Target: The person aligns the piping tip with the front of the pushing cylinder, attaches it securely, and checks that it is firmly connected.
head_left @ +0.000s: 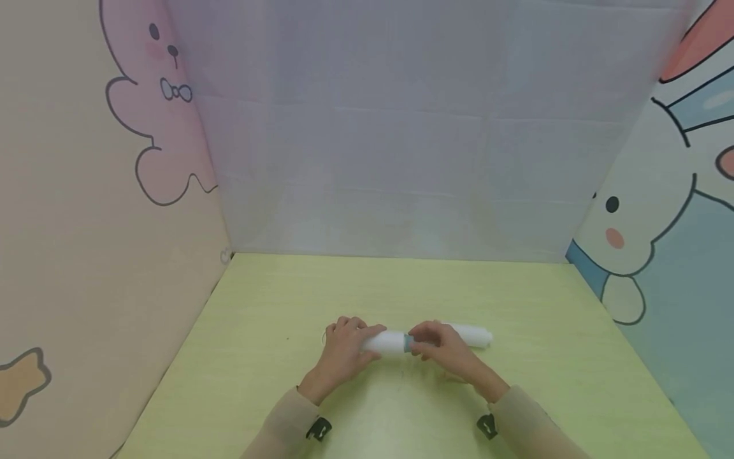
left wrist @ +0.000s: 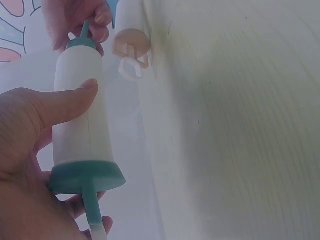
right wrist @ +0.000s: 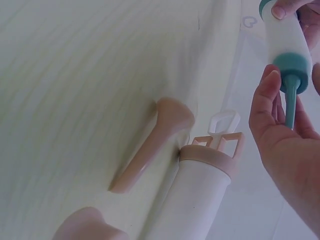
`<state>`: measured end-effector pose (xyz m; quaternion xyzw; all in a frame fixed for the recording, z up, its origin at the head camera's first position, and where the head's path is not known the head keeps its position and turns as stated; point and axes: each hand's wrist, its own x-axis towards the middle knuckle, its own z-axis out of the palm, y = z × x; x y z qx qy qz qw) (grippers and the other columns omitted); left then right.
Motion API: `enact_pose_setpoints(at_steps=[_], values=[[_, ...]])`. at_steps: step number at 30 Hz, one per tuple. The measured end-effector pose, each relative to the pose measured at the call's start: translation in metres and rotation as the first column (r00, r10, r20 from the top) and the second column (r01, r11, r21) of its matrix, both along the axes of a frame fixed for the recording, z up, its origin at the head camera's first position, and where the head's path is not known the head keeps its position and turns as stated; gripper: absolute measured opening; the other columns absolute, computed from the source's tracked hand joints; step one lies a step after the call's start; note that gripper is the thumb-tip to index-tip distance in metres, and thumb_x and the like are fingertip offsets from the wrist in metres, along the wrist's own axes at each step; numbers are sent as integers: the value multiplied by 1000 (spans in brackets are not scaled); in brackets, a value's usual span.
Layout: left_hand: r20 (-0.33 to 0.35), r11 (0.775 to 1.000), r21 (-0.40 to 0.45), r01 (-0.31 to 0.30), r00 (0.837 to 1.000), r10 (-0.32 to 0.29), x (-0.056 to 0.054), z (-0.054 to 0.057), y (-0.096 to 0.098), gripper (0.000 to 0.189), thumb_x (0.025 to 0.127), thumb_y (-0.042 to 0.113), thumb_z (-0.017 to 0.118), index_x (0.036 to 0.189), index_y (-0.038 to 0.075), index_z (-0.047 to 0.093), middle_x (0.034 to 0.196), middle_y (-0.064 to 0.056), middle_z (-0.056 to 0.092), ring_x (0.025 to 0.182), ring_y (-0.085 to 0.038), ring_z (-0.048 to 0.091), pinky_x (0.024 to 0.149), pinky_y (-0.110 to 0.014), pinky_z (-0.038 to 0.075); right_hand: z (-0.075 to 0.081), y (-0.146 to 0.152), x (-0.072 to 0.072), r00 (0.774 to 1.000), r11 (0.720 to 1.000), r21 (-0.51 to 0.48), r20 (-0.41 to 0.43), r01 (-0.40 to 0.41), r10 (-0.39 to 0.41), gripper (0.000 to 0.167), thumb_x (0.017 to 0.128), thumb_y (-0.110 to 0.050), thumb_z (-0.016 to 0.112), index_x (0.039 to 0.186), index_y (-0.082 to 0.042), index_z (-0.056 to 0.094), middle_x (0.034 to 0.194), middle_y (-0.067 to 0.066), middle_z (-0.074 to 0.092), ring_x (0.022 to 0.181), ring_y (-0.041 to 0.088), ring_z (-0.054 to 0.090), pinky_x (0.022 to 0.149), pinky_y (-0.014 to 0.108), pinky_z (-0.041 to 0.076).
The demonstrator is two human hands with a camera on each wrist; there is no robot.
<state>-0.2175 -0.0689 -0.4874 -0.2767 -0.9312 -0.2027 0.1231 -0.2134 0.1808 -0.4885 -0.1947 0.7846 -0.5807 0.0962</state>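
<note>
A large plastic syringe with a white barrel [head_left: 385, 343] is held sideways in front of me. My left hand [head_left: 343, 352] grips the barrel, its thumb [left wrist: 75, 104] lying along the side. The teal end cap [left wrist: 87, 176] and plunger rod stick out past that palm. At the other end, my right hand [head_left: 450, 354] pinches the teal nozzle cap [right wrist: 291, 67], whose thin spout points between the fingers. Beyond the right hand lies a second syringe [head_left: 474, 335], white with a peach end and a pale plunger loop.
On the yellow-green table [head_left: 275, 293] a peach funnel-shaped nozzle [right wrist: 152, 147] lies near the second syringe. Another peach piece [right wrist: 87, 227] shows partly at the lower edge of the right wrist view. Printed walls stand left and right, with a pale sheet [head_left: 367, 127] behind.
</note>
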Motion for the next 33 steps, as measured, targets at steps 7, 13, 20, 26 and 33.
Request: enact_pose_setpoints(at_steps=[7,13,20,26,33], values=[[-9,1000,1,4,1000,-4,0,0,-1,45,75,34,81,117,29,67,99,-1,57,93,-27,46,74,-48,35,-5,3,-1,1000,1000,7,9,3,-3,35,83,-10,74,114,3,62,110,16,65,100,27,64,79,31,51],[-11,1000,1,5,1000,-5,0,3,-1,45,75,32,81,118,29,67,100,-2,57,93,-28,46,74,-48,35,-3,3,0,1000,997,83,24,-2,0,32,92,-18,65,114,5,63,104,13,66,84,27,66,68,34,52],[-5,1000,10,6,1000,-6,1,4,0,45,75,30,81,117,27,67,100,-2,57,95,-30,47,75,-49,34,-2,1,-1,997,995,89,58,-49,44,26,101,-14,49,104,7,65,100,19,63,85,40,63,68,49,51],[1,1000,1,-10,1000,10,0,6,-1,45,75,32,81,117,28,67,100,-3,58,96,-30,47,77,-51,35,-3,0,1,999,999,49,32,7,-9,41,96,-19,59,126,8,53,111,19,62,95,35,63,73,39,53],[16,1000,-13,-15,1000,15,-2,5,-1,45,76,34,80,119,30,66,101,-2,58,96,-30,47,77,-50,35,-7,0,0,999,998,-60,-40,33,-35,49,82,-7,75,124,4,53,118,22,58,104,37,60,80,35,51]])
